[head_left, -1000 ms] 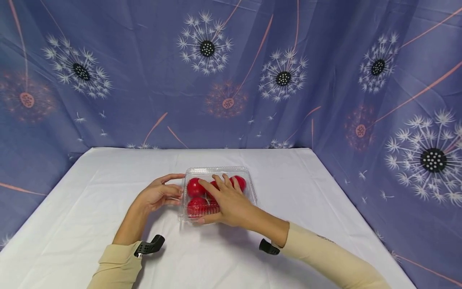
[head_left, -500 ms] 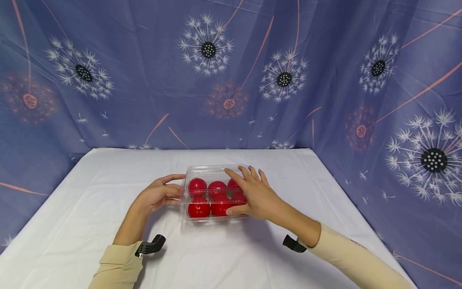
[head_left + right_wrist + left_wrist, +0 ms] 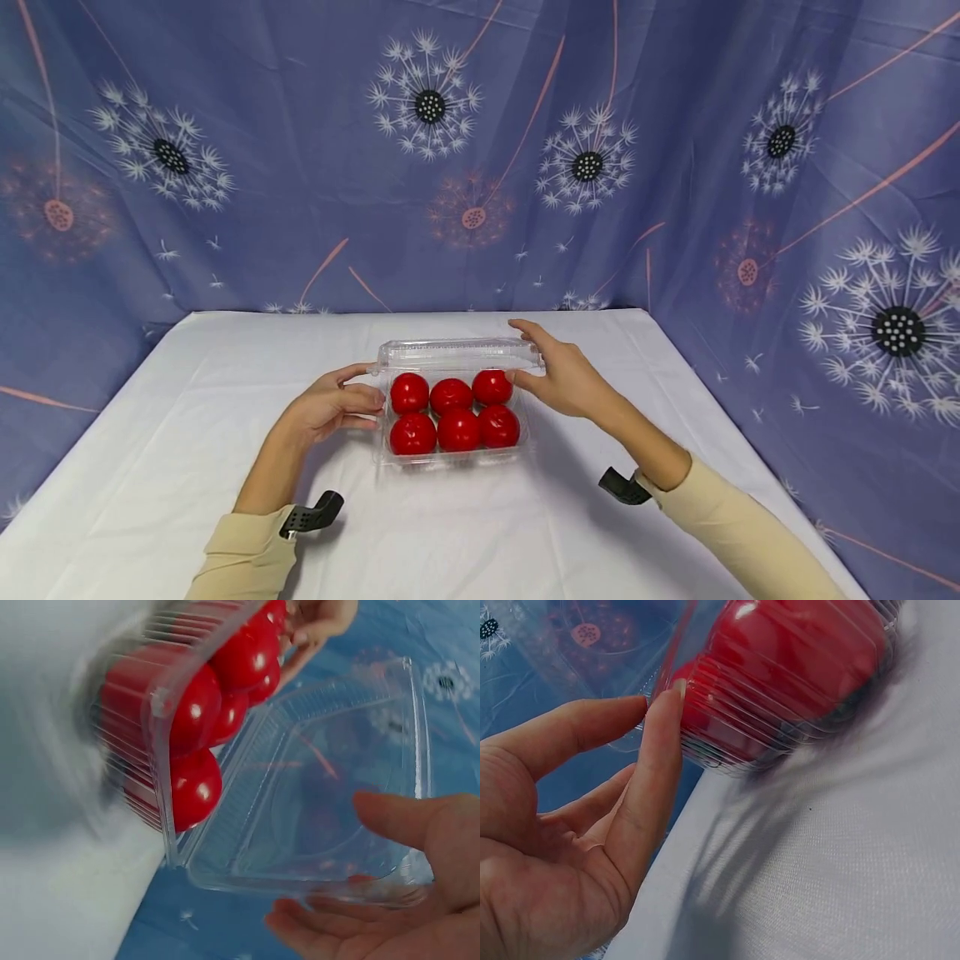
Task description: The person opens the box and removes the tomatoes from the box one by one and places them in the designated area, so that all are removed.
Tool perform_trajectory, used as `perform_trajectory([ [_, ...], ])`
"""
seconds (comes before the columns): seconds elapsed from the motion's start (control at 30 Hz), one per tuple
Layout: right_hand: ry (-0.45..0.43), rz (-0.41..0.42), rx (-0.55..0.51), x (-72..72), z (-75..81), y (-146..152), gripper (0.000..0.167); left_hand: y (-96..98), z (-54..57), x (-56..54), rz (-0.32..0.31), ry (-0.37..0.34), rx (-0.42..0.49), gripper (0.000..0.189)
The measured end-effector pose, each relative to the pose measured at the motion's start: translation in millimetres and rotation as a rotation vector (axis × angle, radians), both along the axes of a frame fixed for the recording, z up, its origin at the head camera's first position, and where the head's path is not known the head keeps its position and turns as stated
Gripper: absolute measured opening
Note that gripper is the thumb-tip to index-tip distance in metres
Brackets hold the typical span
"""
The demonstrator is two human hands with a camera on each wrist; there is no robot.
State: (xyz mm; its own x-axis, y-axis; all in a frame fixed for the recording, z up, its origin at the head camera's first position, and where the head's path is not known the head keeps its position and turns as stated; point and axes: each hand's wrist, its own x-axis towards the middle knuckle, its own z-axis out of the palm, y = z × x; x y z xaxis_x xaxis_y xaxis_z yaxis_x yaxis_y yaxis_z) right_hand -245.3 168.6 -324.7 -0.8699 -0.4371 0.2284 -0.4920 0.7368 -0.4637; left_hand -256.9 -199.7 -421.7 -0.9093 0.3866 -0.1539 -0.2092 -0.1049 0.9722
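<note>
A clear plastic clamshell box (image 3: pixel 457 458) on the white cloth holds several round, shiny red fruits like tomatoes (image 3: pixel 413 434). Its lid (image 3: pixel 457 354) is hinged at the back and stands raised. At the box's left side is my left hand (image 3: pixel 330 404), thumb and fingers at the rim and side wall by the hinge corner. My right hand (image 3: pixel 562 375) holds the lid's right edge between thumb and fingers. Through the lid, the right wrist view shows the fingers (image 3: pixel 322 926) beneath its edge and the thumb on the other side.
White cloth (image 3: pixel 420 533) covers the table. A blue curtain with dandelion prints (image 3: pixel 315 167) hangs behind and along the sides. Each wrist carries a black camera mount (image 3: pixel 313 512) by its beige sleeve.
My right hand went from lying over the fruits to the lid's right edge, then moved up and back with it. The lid has swung open. My left hand stayed nearly in place.
</note>
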Motion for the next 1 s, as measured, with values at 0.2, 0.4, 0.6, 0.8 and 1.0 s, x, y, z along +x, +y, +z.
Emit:
perform_trajectory([
  [0.2,-0.075,-0.059,-0.191,-22.3,-3.0,7.0,0.055,2.9,-1.4,-0.6,0.006,0.005,-0.054,0.075],
  [0.4,-0.206,-0.107,-0.375,-52.6,-8.1,10.8,0.047,4.9,-1.3,-2.7,0.021,0.005,-0.047,0.076],
  [0.6,-0.311,-0.111,-0.55,-76.8,-23.9,9.7,0.043,5.8,1.5,-2.0,0.033,-0.005,-0.052,0.077],
  [0.8,-0.293,-0.158,-0.574,-87.7,-33.0,1.0,0.043,5.1,3.6,-0.7,0.033,0.013,-0.071,0.078],
  [1.0,-0.386,-0.212,-0.647,-95.7,-42.7,-4.3,0.045,5.9,4.1,-1.0,0.034,0.016,-0.075,0.077],
])
